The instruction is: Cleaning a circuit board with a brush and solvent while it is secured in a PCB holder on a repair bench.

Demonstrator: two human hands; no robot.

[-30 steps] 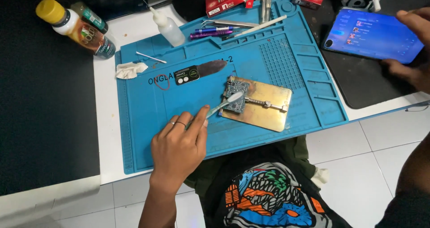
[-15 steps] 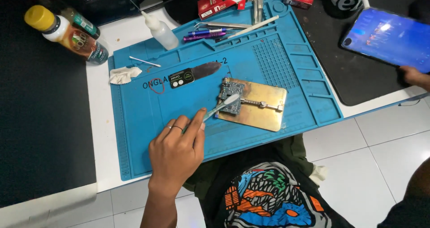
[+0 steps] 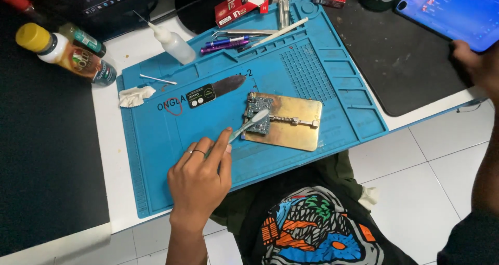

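Left hand (image 3: 200,174) clenched around the handle of a small brush (image 3: 248,124), fingers pinching it, ring on one finger. Brush head rests on the blue circuit board (image 3: 258,112), which sits clamped at the left end of a brass-coloured holder plate (image 3: 293,127). Plate lies on the blue work mat (image 3: 156,156), right of centre, close to the mat's near edge. Mat lies on the white desk (image 3: 106,140).

Right hand (image 3: 475,62) at the far right edge, grasping a lit phone (image 3: 452,10) held above a black pad (image 3: 400,57); grip is partly cut off by the frame, so finger placement is hard to tell.

On the mat, left of the board: a dark blade-shaped tool with a black handle (image 3: 213,91), just apart from the plate. Further left, a crumpled white wipe (image 3: 135,96) at the mat's edge and a cotton swab (image 3: 157,79). A small white dropper bottle (image 3: 171,42) lies at the mat's upper left. Tweezers and purple pens (image 3: 231,42) in the top tray. Yellow-capped bottle (image 3: 65,54) lies on its side left of the mat. Red box (image 3: 241,5) at the top.
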